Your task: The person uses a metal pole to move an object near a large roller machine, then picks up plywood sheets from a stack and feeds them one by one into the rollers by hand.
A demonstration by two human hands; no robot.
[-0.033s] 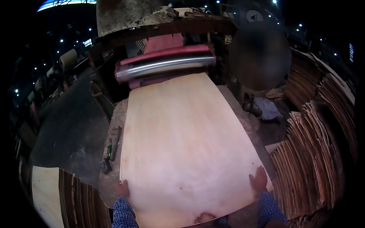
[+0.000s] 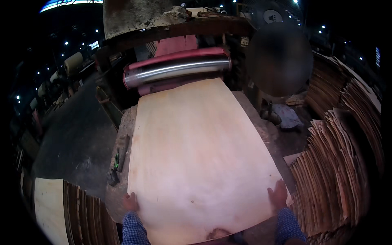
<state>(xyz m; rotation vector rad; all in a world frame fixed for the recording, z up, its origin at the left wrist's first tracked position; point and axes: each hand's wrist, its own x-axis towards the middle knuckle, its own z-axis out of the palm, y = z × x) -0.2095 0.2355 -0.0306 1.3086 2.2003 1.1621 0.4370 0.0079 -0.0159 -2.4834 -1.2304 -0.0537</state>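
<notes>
A pale wood veneer sheet (image 2: 196,147) lies lengthwise on the worktable (image 2: 122,190), its far end close to the metal roller (image 2: 179,69). The left hand (image 2: 130,201) is at its left edge; the right hand (image 2: 278,195) touches near its right edge, thumb apart from fingers. Set opposite, they seem to steady it evenly; whether either pinches it, I cannot tell. A green-and-black tool (image 2: 117,160) lies beside the sheet, while the right veneer stack (image 2: 322,175) stands near, presumably for reach.
</notes>
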